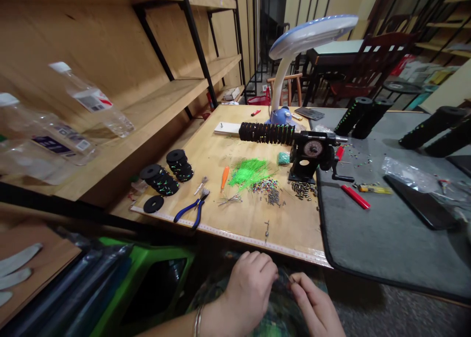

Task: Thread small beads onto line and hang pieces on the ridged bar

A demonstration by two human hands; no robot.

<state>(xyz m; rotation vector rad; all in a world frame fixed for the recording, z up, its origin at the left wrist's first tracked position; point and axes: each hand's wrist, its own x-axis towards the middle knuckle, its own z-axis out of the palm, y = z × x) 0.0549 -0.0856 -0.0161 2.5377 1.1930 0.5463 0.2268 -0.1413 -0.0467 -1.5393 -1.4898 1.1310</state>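
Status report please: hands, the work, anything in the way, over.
Left hand curled, grip hidden. Right hand pinching a thin piece, too small to identify. Nothing obviously in the way; small metal piece on table ahead, blue-handled pliers leftward.
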